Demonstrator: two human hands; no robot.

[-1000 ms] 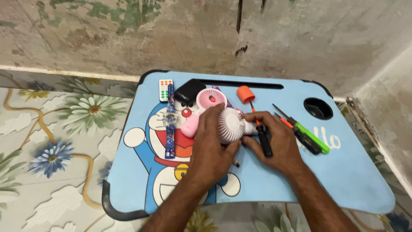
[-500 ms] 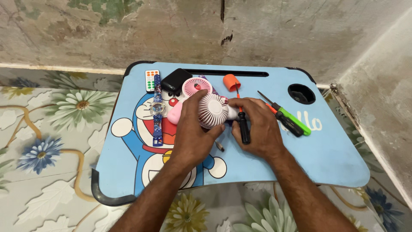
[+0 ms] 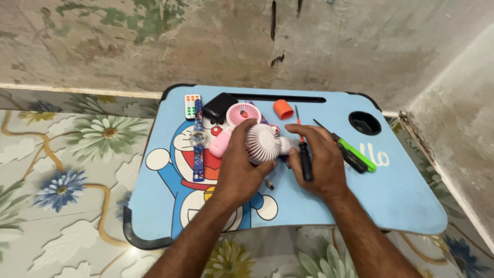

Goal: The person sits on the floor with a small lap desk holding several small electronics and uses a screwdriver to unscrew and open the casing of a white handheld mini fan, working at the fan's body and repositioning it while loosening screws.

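Hands at work over a blue cartoon-printed lap table [image 3: 401, 206], seen from above. Left hand [image 3: 242, 164] closed around a small white handheld fan [image 3: 262, 141] near table centre, fingers curled over its round grille, wrist angled in from 6 o'clock. Right hand [image 3: 319, 162] just beside at 3 o'clock of the fan, gripping a black-handled screwdriver [image 3: 304, 154] whose thin red shaft points toward 12 o'clock, forearm entering from 5 o'clock. Small dark loose part [image 3: 268, 183] on the table below the fan, too small to identify; likely to roll off or get lost if a hand brushes it. Screwdriver tip close to the fan shell, so a slip could probably scratch plastic or jab the left fingers. Pink fan [image 3: 243, 113], orange cap [image 3: 282, 109], green screwdriver [image 3: 355, 153], watch [image 3: 198, 140], small remote [image 3: 191, 105] scattered around 10 to 2 o'clock.
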